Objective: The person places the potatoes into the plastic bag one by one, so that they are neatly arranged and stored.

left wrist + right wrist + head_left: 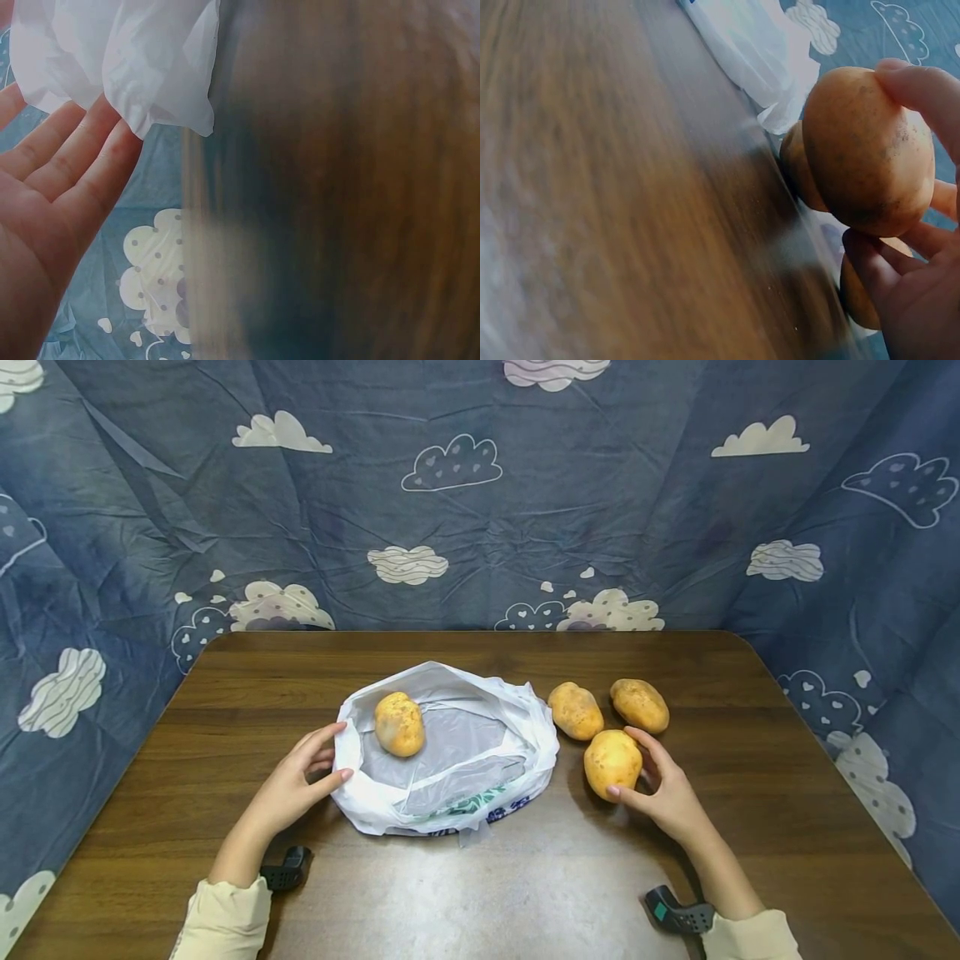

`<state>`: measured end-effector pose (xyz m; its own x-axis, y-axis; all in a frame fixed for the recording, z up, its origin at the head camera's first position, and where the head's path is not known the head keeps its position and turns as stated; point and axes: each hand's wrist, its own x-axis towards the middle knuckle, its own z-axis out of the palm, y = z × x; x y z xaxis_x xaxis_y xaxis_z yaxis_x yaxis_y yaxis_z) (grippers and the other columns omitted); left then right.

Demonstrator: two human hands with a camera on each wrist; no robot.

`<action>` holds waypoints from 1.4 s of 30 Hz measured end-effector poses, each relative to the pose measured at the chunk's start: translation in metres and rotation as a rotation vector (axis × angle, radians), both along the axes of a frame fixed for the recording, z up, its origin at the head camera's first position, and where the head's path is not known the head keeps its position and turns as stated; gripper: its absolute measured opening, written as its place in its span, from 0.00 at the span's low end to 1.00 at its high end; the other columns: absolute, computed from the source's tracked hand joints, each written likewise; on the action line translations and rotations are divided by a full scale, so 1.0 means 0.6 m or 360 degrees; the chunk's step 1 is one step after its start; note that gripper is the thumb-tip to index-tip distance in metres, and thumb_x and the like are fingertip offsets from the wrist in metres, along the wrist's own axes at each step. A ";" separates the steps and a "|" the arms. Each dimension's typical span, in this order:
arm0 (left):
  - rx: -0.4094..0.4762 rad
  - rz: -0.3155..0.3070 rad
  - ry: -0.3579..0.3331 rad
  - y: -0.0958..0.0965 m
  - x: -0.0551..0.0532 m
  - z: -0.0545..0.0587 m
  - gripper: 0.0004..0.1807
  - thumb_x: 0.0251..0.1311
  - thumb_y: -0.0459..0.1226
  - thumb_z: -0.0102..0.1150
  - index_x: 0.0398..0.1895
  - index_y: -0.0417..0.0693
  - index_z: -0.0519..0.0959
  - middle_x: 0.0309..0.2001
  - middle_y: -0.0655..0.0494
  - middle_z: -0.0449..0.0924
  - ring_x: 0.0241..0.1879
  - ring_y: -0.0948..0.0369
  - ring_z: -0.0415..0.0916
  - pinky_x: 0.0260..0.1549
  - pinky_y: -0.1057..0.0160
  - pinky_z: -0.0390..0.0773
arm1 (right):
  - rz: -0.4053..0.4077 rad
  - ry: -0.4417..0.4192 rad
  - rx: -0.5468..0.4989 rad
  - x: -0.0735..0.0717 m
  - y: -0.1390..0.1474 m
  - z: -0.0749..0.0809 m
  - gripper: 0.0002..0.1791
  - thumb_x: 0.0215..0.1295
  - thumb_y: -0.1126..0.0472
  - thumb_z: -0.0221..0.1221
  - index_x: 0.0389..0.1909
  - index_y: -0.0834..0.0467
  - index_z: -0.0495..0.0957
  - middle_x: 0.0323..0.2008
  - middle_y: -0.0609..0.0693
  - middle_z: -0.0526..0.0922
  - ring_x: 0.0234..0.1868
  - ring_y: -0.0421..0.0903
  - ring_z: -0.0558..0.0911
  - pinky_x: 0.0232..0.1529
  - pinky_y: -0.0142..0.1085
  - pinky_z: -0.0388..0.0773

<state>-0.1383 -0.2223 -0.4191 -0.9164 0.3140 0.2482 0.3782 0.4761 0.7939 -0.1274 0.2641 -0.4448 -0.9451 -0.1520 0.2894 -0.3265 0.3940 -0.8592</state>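
Note:
A white plastic bag (450, 789) sits on the table with its mouth spread wide. One potato (399, 724) lies inside, toward the left. At the bag's left rim, the thumb and fingertips of my left hand (296, 785) hold the plastic; in the left wrist view several fingers stretch under a fold of it. My right hand (667, 789) grips another potato (866, 154) between thumb and fingers, to the right of the bag. Just behind that one rest two more potatoes, one beside the bag (575, 711) and one farther right (640, 705).
The brown wooden table (750, 760) reaches back to a blue cloth backdrop (525, 502) with a cloud print. Dark wrist-worn devices sit at the left wrist (287, 868) and right wrist (678, 912). A small clear flap (474, 835) shows at the bag's front edge.

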 end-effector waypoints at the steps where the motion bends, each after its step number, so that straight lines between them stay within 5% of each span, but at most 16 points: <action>1: 0.0001 -0.0002 0.0002 0.000 0.000 0.000 0.32 0.54 0.29 0.59 0.63 0.38 0.60 0.59 0.39 0.60 0.48 0.44 0.70 0.46 0.51 0.72 | 0.0000 0.0006 -0.0010 0.000 -0.001 0.001 0.46 0.41 0.74 0.68 0.64 0.60 0.58 0.59 0.59 0.63 0.56 0.36 0.66 0.51 0.19 0.62; 20: 0.0008 0.0003 -0.0002 0.000 0.000 0.000 0.33 0.53 0.29 0.60 0.63 0.39 0.60 0.59 0.40 0.60 0.48 0.46 0.70 0.46 0.51 0.72 | 0.0048 0.0070 -0.0091 -0.009 -0.034 0.035 0.48 0.38 0.78 0.68 0.64 0.60 0.57 0.60 0.57 0.62 0.58 0.40 0.64 0.53 0.21 0.62; 29: 0.0000 0.0003 0.0002 -0.001 -0.002 -0.003 0.33 0.53 0.29 0.60 0.63 0.38 0.60 0.59 0.39 0.60 0.48 0.45 0.70 0.46 0.51 0.72 | 0.0149 0.0122 -0.0035 -0.012 -0.072 0.084 0.47 0.37 0.79 0.66 0.62 0.70 0.55 0.59 0.66 0.60 0.56 0.37 0.64 0.53 0.22 0.62; 42: 0.0011 0.0007 -0.0005 0.000 0.000 0.002 0.32 0.54 0.30 0.60 0.63 0.39 0.60 0.59 0.40 0.60 0.48 0.46 0.70 0.47 0.51 0.72 | 0.0377 0.0175 -0.0055 -0.054 -0.132 0.103 0.46 0.38 0.78 0.67 0.61 0.70 0.56 0.60 0.65 0.57 0.55 0.56 0.64 0.52 0.28 0.69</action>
<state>-0.1381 -0.2223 -0.4181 -0.9186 0.3082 0.2474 0.3735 0.4723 0.7984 -0.1599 0.1849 -0.3830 -0.8468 -0.3536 0.3973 -0.4983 0.2663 -0.8251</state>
